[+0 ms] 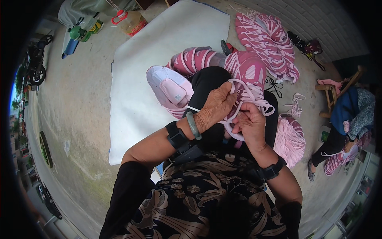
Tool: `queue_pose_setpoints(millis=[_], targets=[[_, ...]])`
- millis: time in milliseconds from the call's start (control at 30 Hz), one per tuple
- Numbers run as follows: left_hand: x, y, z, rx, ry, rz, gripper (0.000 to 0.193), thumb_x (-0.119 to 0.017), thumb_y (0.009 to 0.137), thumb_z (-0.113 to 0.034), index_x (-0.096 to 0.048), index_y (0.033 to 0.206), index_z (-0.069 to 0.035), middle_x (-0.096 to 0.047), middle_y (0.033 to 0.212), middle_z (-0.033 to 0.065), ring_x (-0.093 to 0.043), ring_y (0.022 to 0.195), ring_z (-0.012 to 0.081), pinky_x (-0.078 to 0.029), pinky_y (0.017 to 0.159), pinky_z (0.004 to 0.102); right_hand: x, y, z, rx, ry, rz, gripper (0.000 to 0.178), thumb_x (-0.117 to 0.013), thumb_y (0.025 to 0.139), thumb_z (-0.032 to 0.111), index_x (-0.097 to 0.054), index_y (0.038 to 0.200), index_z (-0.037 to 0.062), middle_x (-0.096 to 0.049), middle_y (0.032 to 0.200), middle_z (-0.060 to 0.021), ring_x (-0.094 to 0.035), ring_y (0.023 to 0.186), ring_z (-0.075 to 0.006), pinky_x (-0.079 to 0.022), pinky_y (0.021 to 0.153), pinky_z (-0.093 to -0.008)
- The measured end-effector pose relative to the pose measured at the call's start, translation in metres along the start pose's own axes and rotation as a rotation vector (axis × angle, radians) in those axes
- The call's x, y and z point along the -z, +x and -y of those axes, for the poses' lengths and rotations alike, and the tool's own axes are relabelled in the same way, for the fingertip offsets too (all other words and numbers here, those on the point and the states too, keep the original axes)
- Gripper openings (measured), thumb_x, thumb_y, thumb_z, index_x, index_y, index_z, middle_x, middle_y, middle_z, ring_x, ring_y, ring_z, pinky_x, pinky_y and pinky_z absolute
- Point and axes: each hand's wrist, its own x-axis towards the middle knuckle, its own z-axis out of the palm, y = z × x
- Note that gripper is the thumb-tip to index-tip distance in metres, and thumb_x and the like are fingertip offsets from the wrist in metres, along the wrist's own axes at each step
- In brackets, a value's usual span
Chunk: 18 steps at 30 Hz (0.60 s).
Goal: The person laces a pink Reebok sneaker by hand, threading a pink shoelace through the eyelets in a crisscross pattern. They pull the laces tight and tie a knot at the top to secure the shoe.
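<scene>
Soft, even daylight, prob. overcast: no hard shadows, only a faint dark patch under the person's lap on the white mat (135,79). No glare; pinks of the shoe uppers (266,40) look saturated but not blown out. Centre sharp enough to show skin folds. Heavy fisheye bend toward the rim, black vignette in all corners. Edges soft, esp. the motorbike (36,63) at left.

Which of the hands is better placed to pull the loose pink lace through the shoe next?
Probably the right hand: it already pinches the looped pink lace beside the pink shoe. The left hand lies on the shoe, seemingly steadying it on the lap.
</scene>
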Motion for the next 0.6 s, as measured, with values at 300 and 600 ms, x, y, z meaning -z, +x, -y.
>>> queue_pose_setpoints(millis=[300, 600], targets=[[-0.005, -0.008, -0.002, 0.107, -0.215, 0.021, 0.004, -0.051, 0.087, -0.008, -0.050, 0.083, -0.007, -0.043, 0.061, -0.0008, -0.039, 0.054, 0.0052, -0.034, 0.048, 0.0212, 0.002, 0.006, 0.003, 0.074, -0.241, 0.072, 0.010, -0.048, 0.082, -0.006, -0.053, 0.088, 0.0008, -0.052, 0.058, -0.0039, -0.047, 0.039, -0.0080, -0.035, 0.034, -0.0223], [0.014, -0.025, -0.021, 0.316, -0.689, -0.022, 0.011, -0.053, 0.089, -0.013, -0.052, 0.078, -0.009, -0.050, 0.058, -0.0015, -0.032, 0.041, 0.0030, -0.022, 0.037, 0.0186, 0.100, -0.055, 0.013, 0.239, -0.603, 0.079, 0.006, -0.051, 0.081, -0.001, -0.048, 0.080, 0.0042, -0.049, 0.054, -0.0058, -0.051, 0.046, -0.0125, -0.040, 0.044, -0.0266]])
